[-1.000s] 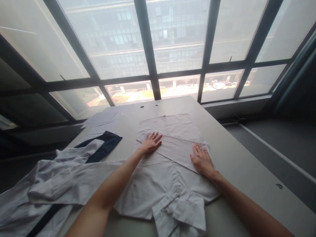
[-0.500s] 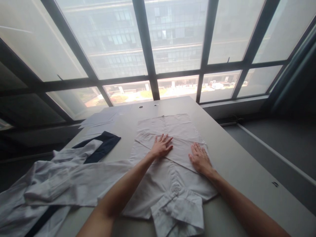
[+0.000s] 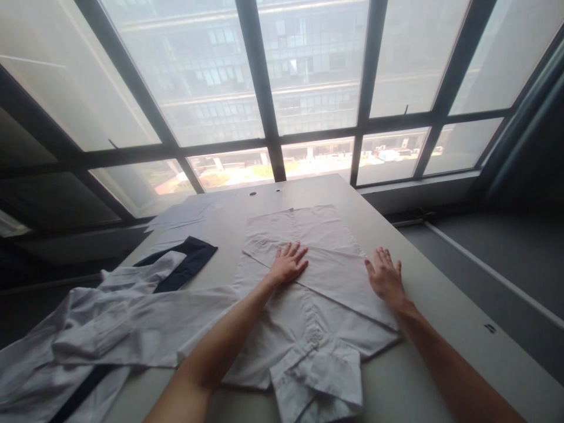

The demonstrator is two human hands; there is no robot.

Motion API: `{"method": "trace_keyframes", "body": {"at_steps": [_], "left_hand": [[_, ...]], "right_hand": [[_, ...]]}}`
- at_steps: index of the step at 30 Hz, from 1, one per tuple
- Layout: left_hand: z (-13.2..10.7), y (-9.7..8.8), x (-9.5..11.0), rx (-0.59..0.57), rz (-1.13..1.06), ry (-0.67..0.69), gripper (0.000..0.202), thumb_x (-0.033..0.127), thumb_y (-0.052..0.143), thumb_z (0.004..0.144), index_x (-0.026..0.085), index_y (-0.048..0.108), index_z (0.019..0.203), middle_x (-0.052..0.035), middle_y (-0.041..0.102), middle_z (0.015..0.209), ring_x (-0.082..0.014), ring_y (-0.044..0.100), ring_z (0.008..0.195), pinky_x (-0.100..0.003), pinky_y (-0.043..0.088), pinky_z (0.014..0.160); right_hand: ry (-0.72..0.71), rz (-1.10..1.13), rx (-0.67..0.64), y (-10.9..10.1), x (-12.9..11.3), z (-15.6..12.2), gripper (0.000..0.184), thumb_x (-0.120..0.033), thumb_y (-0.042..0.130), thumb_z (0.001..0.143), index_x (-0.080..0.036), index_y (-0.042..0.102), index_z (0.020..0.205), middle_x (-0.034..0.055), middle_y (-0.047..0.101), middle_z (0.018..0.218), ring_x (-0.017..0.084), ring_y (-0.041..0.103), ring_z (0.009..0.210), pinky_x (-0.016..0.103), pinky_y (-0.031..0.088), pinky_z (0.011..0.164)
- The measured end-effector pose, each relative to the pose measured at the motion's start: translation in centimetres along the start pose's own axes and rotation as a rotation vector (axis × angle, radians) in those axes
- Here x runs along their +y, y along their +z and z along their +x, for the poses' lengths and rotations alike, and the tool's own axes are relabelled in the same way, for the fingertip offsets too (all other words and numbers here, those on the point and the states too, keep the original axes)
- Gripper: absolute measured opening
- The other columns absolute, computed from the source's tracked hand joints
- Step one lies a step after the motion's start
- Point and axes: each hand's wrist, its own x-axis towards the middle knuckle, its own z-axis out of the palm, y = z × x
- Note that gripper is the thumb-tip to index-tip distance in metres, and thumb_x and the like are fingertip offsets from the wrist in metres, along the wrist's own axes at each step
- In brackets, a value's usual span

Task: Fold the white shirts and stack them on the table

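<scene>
A white shirt (image 3: 308,305) lies flat on a pale table (image 3: 440,311), its collar toward me and one sleeve folded across its body. My left hand (image 3: 288,262) rests palm down on the middle of the shirt, fingers spread. Flat and open, my right hand (image 3: 385,275) lies at the shirt's right edge, partly on the table. The other sleeve (image 3: 145,323) stretches out to the left.
A heap of white cloth (image 3: 66,346) with a dark navy piece (image 3: 187,261) lies at the left of the table. Flat pale sheets (image 3: 185,214) sit at the far left. Large windows rise behind the table's far edge. A grey floor drops off to the right.
My left hand slid right from the shirt's left part to its middle. My right hand moved outward from on the shirt to its right edge.
</scene>
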Motion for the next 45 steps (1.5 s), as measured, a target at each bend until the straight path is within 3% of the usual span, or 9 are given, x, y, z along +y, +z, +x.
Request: {"method": "trace_keyframes", "body": {"at_steps": [4,8,12,23,27,30,36,40,45], "left_hand": [[-0.1,0.0,0.0,0.007,0.003,-0.002,0.063,0.062,0.030,0.102,0.038,0.029,0.159,-0.0025,0.019,0.169,-0.0357,0.012,0.155,-0.065,0.010,0.119],[0.0,0.1,-0.1,0.004,-0.001,0.002,0.063,0.064,0.028,0.101,0.039,0.028,0.159,-0.0024,0.018,0.169,-0.0361,0.012,0.155,-0.065,0.010,0.119],[0.0,0.1,-0.1,0.011,0.004,0.001,0.063,0.064,0.028,0.101,0.039,0.028,0.159,-0.0024,0.019,0.169,-0.0361,0.012,0.155,-0.065,0.010,0.120],[-0.5,-0.4,0.3,0.021,-0.002,0.010,0.063,0.061,0.030,0.102,0.036,0.027,0.160,-0.0033,0.020,0.169,-0.0364,0.013,0.155,-0.066,0.011,0.119],[-1.1,-1.0,0.3,0.137,-0.066,0.017,0.057,0.048,0.028,0.107,0.034,0.023,0.161,-0.0028,0.017,0.169,-0.0296,0.015,0.155,-0.061,0.018,0.120],[-2.4,-2.1,0.6,0.186,-0.116,0.004,0.056,0.045,0.027,0.107,0.031,0.025,0.161,-0.0048,0.026,0.167,-0.0265,0.019,0.155,-0.057,0.018,0.122],[-8.0,-3.8,1.8,0.097,-0.115,0.043,0.054,0.047,0.036,0.105,0.030,0.037,0.156,-0.0047,0.039,0.161,-0.0272,0.026,0.152,-0.057,0.019,0.122],[-12.0,-3.1,1.3,0.078,-0.065,-0.060,0.053,0.045,0.037,0.104,0.029,0.041,0.155,-0.0063,0.038,0.162,-0.0277,0.029,0.151,-0.057,0.022,0.121],[-14.4,-1.2,-0.3,0.048,0.032,-0.199,0.070,0.060,0.044,0.098,0.028,0.034,0.159,-0.0103,0.025,0.167,-0.0342,0.018,0.154,-0.063,0.018,0.120]], "right_hand": [[-0.308,0.094,-0.001,-0.4,-3.1,-1.0,0.060,-0.039,0.023,0.105,-0.012,0.031,0.159,0.0125,0.024,0.167,0.024,0.014,0.156,0.050,0.015,0.124],[-0.508,0.086,-0.143,0.0,-4.5,-2.3,0.063,-0.043,0.032,0.104,-0.018,0.024,0.162,0.0096,0.018,0.168,0.025,0.011,0.156,0.051,0.013,0.124],[-0.477,0.027,-0.271,0.7,-4.4,-2.5,0.063,-0.046,0.036,0.103,-0.015,0.033,0.159,0.0137,0.021,0.167,0.027,0.016,0.155,0.052,0.012,0.124],[-0.469,0.018,-0.292,0.8,-4.3,-2.3,0.063,-0.046,0.036,0.102,-0.016,0.034,0.158,0.0134,0.022,0.167,0.027,0.016,0.155,0.051,0.012,0.124],[-0.457,0.027,-0.296,0.8,-4.3,-2.3,0.063,-0.045,0.037,0.102,-0.016,0.034,0.158,0.0132,0.022,0.167,0.027,0.016,0.155,0.050,0.012,0.124],[-0.457,0.034,-0.296,0.9,-4.3,-2.3,0.063,-0.045,0.038,0.102,-0.017,0.035,0.158,0.0126,0.023,0.167,0.027,0.018,0.155,0.050,0.012,0.124],[-0.459,0.035,-0.283,1.2,-4.2,-2.2,0.063,-0.045,0.037,0.102,-0.016,0.037,0.157,0.0137,0.025,0.166,0.028,0.020,0.154,0.051,0.014,0.123],[-0.469,0.027,-0.266,1.3,-4.1,-2.3,0.062,-0.045,0.038,0.102,-0.016,0.037,0.157,0.0134,0.026,0.166,0.028,0.021,0.154,0.051,0.015,0.123],[-0.475,0.010,-0.242,1.5,-4.0,-2.4,0.061,-0.044,0.037,0.102,-0.016,0.038,0.156,0.0130,0.027,0.165,0.028,0.022,0.154,0.051,0.016,0.123]]}}
